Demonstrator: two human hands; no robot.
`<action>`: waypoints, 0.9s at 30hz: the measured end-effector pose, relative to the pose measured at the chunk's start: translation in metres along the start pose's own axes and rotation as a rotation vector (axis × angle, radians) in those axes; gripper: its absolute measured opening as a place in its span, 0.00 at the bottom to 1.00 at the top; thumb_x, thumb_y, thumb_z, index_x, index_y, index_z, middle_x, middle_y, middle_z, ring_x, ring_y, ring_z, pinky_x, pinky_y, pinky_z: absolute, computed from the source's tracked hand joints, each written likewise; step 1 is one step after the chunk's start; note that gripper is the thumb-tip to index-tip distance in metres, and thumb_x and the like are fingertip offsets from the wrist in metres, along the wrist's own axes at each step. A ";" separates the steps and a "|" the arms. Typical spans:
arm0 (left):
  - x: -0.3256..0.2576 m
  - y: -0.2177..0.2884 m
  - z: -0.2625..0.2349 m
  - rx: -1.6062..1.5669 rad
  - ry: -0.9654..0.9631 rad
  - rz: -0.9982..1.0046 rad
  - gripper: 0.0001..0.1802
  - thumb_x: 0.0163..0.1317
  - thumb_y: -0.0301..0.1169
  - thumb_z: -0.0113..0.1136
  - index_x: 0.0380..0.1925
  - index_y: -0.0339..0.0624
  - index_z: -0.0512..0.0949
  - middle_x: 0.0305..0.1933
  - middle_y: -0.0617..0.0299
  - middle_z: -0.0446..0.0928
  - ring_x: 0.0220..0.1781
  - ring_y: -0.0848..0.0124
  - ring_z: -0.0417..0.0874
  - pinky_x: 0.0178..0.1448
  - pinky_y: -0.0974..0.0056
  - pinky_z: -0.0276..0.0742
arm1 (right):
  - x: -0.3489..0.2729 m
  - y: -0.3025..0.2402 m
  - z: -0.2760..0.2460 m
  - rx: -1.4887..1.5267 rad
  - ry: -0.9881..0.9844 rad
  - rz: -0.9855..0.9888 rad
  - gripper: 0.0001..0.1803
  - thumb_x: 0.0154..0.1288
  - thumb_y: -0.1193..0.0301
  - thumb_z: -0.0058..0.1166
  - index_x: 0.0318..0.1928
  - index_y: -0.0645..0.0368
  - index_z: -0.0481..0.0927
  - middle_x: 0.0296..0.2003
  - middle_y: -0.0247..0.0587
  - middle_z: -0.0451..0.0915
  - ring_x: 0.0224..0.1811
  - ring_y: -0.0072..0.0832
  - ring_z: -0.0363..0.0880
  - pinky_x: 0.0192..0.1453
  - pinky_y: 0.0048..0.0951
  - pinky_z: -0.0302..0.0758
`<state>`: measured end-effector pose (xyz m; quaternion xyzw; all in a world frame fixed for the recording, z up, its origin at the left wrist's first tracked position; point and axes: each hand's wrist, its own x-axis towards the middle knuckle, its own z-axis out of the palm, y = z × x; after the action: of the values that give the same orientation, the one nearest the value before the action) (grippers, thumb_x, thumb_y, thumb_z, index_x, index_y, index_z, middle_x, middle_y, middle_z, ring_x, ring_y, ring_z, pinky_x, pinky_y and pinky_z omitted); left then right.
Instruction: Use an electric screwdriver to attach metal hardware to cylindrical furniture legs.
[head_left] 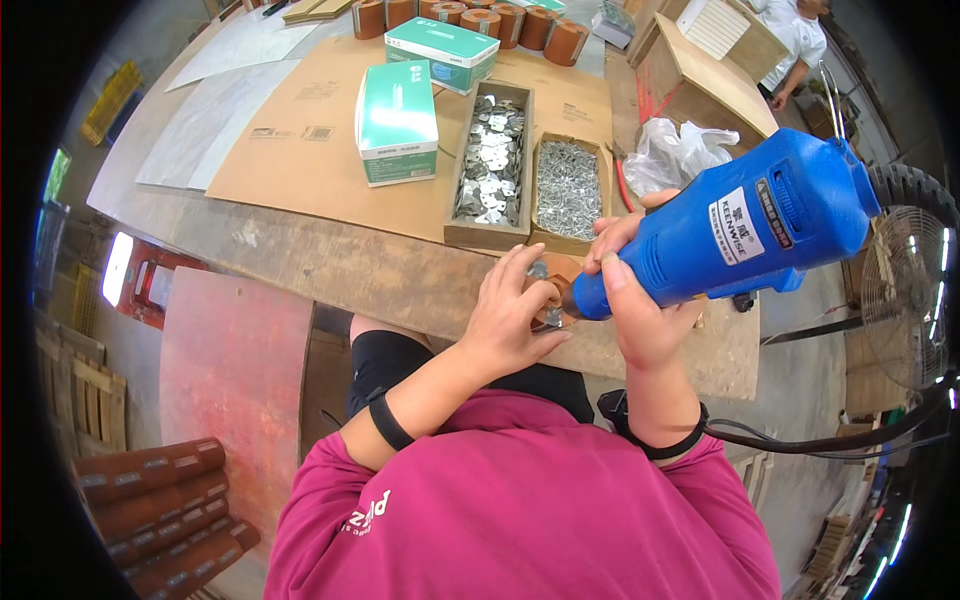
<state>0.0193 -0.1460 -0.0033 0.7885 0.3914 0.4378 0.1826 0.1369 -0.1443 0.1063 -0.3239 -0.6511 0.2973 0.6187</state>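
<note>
My right hand [645,300] grips a large blue power screwdriver [660,250] by its front end, its body slanting up to the right. The tool's narrow tip points down-left at an orange-brown round piece [566,268] on the near edge of the table. Small shiny metal plates [539,270] lie on that piece. My left hand [510,305] holds the piece from the left, its fingers bent around the tip and the plates. The exact contact between tip and piece is hidden by my fingers.
Beyond my hands stand a wooden box of metal plates [448,215] and a box of screws [568,190]. Green-and-white cartons [398,120] and several orange-brown cylinders [567,42] stand farther back. A plastic bag [675,155] lies right. A fan [905,290] and a person [795,40] are at right.
</note>
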 end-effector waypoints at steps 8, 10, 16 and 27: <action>-0.004 -0.005 0.009 -0.235 -0.021 -0.105 0.24 0.31 0.28 0.70 0.31 0.42 0.69 0.56 0.44 0.57 0.42 0.53 0.73 0.46 0.58 0.70 | 0.001 -0.003 0.006 0.059 0.039 0.091 0.23 0.48 0.80 0.48 0.47 0.64 0.60 0.26 0.37 0.71 0.27 0.26 0.73 0.51 0.41 0.64; -0.004 -0.004 0.008 -0.260 -0.028 -0.130 0.23 0.31 0.28 0.70 0.30 0.42 0.69 0.56 0.44 0.57 0.43 0.51 0.72 0.46 0.57 0.70 | 0.002 -0.001 0.006 0.083 0.049 0.092 0.22 0.48 0.80 0.48 0.46 0.64 0.61 0.26 0.37 0.72 0.27 0.26 0.73 0.51 0.41 0.64; -0.005 -0.004 0.009 -0.271 -0.034 -0.143 0.23 0.31 0.27 0.70 0.30 0.42 0.70 0.55 0.44 0.57 0.45 0.50 0.71 0.46 0.57 0.70 | 0.004 0.003 0.003 0.087 0.045 0.099 0.22 0.48 0.80 0.48 0.47 0.64 0.61 0.26 0.37 0.72 0.27 0.25 0.73 0.51 0.41 0.64; -0.006 -0.006 0.011 -0.272 -0.010 -0.133 0.24 0.30 0.27 0.70 0.30 0.42 0.69 0.54 0.44 0.59 0.44 0.51 0.72 0.46 0.57 0.70 | 0.003 0.001 0.001 0.104 -0.018 0.137 0.27 0.47 0.78 0.50 0.50 0.64 0.57 0.25 0.36 0.71 0.27 0.25 0.72 0.53 0.40 0.62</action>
<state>0.0237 -0.1461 -0.0159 0.7310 0.3791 0.4698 0.3182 0.1363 -0.1415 0.1068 -0.3326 -0.6166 0.3749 0.6072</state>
